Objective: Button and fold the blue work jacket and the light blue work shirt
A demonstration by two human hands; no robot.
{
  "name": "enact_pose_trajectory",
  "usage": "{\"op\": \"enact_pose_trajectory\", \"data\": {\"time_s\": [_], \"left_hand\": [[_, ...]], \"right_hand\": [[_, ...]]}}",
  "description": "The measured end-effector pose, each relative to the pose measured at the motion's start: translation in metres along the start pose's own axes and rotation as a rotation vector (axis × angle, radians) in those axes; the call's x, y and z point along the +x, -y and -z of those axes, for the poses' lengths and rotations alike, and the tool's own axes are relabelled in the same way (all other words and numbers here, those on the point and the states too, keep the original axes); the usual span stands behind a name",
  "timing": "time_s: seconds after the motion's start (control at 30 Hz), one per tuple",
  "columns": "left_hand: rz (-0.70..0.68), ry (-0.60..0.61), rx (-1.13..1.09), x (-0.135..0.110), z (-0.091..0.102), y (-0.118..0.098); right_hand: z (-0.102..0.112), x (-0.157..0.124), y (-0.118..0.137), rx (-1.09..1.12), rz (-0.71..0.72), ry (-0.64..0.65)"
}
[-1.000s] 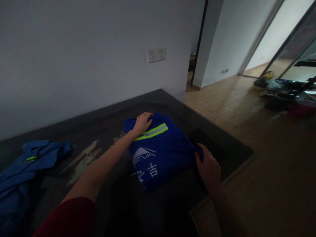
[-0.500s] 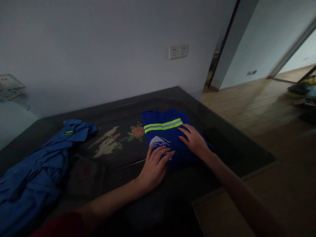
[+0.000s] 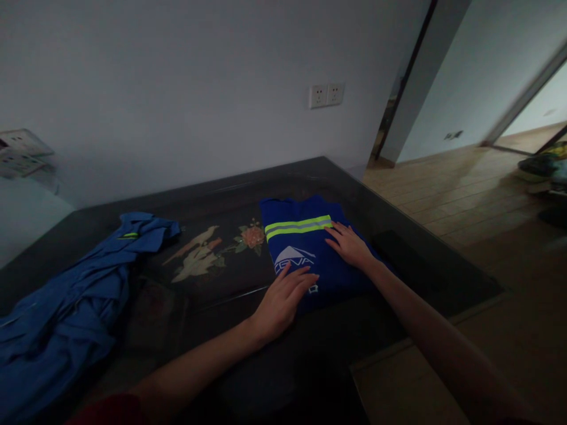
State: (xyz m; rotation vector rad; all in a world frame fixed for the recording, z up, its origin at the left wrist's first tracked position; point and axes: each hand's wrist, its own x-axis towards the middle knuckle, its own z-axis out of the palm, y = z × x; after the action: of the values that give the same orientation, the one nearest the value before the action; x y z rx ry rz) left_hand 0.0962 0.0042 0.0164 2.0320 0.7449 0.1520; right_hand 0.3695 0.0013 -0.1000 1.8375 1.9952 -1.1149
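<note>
Left hand (image 3: 283,298) lies flat, palm down, fingers stretched out and slightly apart, gripping nothing; fingertips rest on the near-left corner of the folded dark blue work garment with a yellow-green reflective stripe and white logo (image 3: 321,268). Right hand (image 3: 352,245) is also flat and unclenched, fingers together, pressing on the garment's right side just below the stripe end. Garment sits centre frame, folded into a compact rectangle on the dark glass-topped surface (image 3: 248,189), right of the bird-and-flower picture (image 3: 199,254) showing under the glass. Crumpled lighter blue garment (image 3: 66,301) is heaped at lower left of frame, well apart from both hands, untouched. White double wall socket (image 3: 326,95) is at upper centre, wooden floor (image 3: 465,195) at right. Step, as judged: the fold looks done and both palms are pressing or smoothing it flat. Next move likely calls for keeping the palms flat so the layers don't slide on the slick glass. If the stack gets lifted or shifted, it needs support at both edges so it holds square. Lighting is dim, so fine creases can't be told.
</note>
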Motion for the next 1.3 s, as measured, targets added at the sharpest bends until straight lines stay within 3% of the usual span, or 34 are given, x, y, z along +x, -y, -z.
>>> {"op": "enact_pose_trajectory", "data": {"time_s": [0.23,0.4,0.5,0.57,0.67,0.8,0.9,1.0,1.2,1.3], "left_hand": [[-0.053,0.340,0.125,-0.009,0.007,-0.002],[-0.069,0.403,0.086,-0.004,0.008,0.000],[-0.065,0.433,0.057,-0.003,0.010,0.002],[-0.044,0.409,0.031,-0.006,0.012,0.002],[0.042,0.267,0.006,-0.015,0.014,0.002],[0.213,0.110,-0.038,-0.025,0.008,0.002],[0.297,0.067,-0.111,-0.025,0.000,0.002],[0.291,0.036,-0.157,-0.022,-0.006,0.002],[0.238,0.073,-0.183,-0.020,-0.003,-0.001],[0.245,0.108,-0.151,-0.024,0.004,0.003]], "right_hand": [[-0.004,0.002,-0.005,-0.010,-0.029,-0.005],[-0.004,0.003,-0.005,0.051,-0.046,-0.017],[0.006,0.003,-0.005,0.222,-0.058,-0.108],[0.022,0.001,-0.007,0.395,-0.123,-0.244],[0.055,-0.016,-0.012,0.624,-0.280,-0.434],[0.087,-0.063,-0.014,0.663,-0.407,-0.415],[0.086,-0.101,-0.004,0.516,-0.443,-0.370],[0.073,-0.122,0.010,0.374,-0.381,-0.321],[0.053,-0.118,0.021,0.142,-0.227,-0.236],[0.052,-0.115,0.027,0.084,-0.216,-0.196]]}}
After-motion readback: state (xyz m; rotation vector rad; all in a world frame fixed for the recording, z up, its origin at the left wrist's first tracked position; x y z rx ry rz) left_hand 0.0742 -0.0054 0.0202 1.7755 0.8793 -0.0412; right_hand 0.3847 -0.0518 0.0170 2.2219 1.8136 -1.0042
